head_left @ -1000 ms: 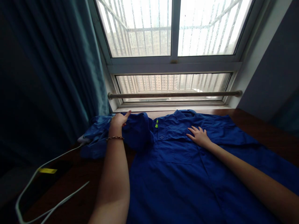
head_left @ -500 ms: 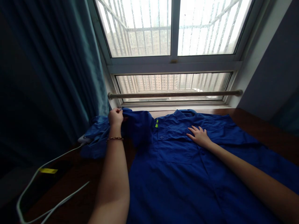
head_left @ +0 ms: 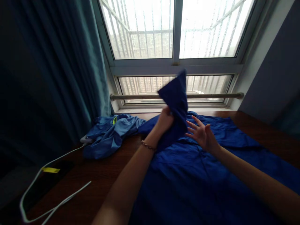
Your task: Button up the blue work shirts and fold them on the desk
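Below the window (head_left: 178,37) I have a brown tabletop (head_left: 100,175), a dark blue shirt (head_left: 187,187) spread on it. My left hand (head_left: 166,118) grips a sleeve (head_left: 181,107) just under the window — bunched tight, which seems why its end flares up across the panes. Lower than the window, my right hand (head_left: 203,137) is fanned wide — touching the shirt or not, I can't tell.

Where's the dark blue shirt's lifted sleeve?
In the head view, the sleeve is near centre, gripped in the left hand before the window rail, left of the right hand.
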`<act>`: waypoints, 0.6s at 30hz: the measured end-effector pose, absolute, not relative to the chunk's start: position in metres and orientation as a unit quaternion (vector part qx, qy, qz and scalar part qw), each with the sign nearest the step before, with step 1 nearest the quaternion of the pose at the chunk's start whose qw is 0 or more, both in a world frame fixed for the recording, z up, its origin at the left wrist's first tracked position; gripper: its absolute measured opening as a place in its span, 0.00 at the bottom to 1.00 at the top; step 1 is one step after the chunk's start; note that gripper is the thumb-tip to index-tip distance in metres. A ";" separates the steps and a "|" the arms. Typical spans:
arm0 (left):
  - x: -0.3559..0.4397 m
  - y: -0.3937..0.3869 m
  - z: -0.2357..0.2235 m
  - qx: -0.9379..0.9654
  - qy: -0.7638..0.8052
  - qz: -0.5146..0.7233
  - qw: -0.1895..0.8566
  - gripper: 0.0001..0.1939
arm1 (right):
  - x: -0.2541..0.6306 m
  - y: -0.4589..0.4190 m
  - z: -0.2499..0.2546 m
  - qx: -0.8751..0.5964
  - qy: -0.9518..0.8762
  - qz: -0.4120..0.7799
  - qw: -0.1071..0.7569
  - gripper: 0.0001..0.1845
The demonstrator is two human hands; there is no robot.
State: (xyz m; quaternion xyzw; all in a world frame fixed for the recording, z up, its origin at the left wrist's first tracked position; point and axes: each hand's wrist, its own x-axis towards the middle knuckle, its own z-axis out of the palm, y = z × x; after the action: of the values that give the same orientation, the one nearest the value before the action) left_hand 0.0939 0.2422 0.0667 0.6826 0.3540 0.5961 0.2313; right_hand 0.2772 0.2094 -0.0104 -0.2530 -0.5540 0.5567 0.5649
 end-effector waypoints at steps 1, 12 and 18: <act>0.111 0.238 0.053 0.795 0.300 0.488 0.198 0.11 | 0.275 0.204 -0.001 -0.214 -0.497 0.610 0.579 0.43; 0.057 0.286 0.031 0.861 0.506 0.040 0.048 0.50 | 0.388 0.259 0.003 -0.256 -0.244 0.548 0.758 0.07; 0.000 0.340 -0.009 0.768 0.601 0.182 0.126 0.21 | 0.424 0.260 0.027 -0.270 -0.229 0.463 0.812 0.13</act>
State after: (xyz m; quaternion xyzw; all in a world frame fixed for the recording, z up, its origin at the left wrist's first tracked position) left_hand 0.0002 0.3401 -0.0092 0.7680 0.6010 0.1817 0.1262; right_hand 0.4239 0.2598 0.0274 -0.2705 -0.2292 0.4633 0.8122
